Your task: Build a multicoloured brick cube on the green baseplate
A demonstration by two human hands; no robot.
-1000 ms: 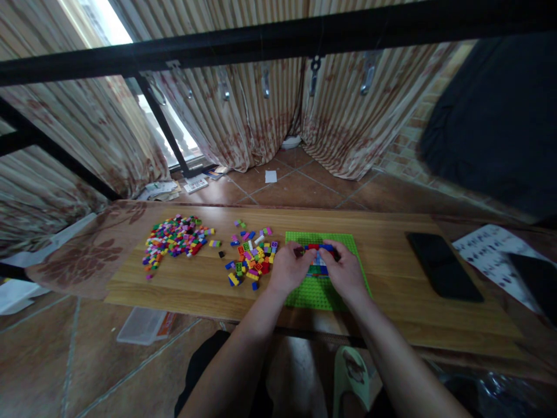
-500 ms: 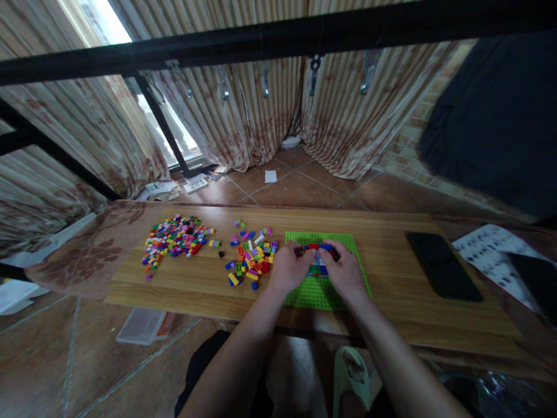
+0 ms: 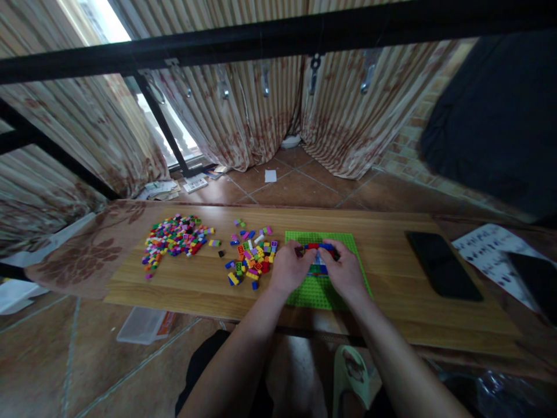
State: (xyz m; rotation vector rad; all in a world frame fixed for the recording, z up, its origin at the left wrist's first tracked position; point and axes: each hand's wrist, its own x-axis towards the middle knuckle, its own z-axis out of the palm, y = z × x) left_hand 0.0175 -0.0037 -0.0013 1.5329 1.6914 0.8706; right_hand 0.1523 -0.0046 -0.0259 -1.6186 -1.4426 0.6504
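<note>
A green studded baseplate (image 3: 317, 296) lies on the wooden board, with a built block of red, blue and other toy bricks (image 3: 319, 269) near its middle. From the left, my left hand (image 3: 290, 266) closes on the block's left part, thumb pressed on top. My right hand (image 3: 343, 267) grips the right part, its thumb close beside the other thumb. Much of the brickwork is hidden under my fingers. Just left of my left hand is a loose heap of mixed larger bricks (image 3: 256, 255).
Farther left lies a dense pile of small bricks (image 3: 176, 235). A black phone-like slab (image 3: 444, 266) rests on the right of the wooden board (image 3: 391, 290), and a printed sheet (image 3: 491, 255) lies beyond it. A black metal bar (image 3: 243, 35) crosses above.
</note>
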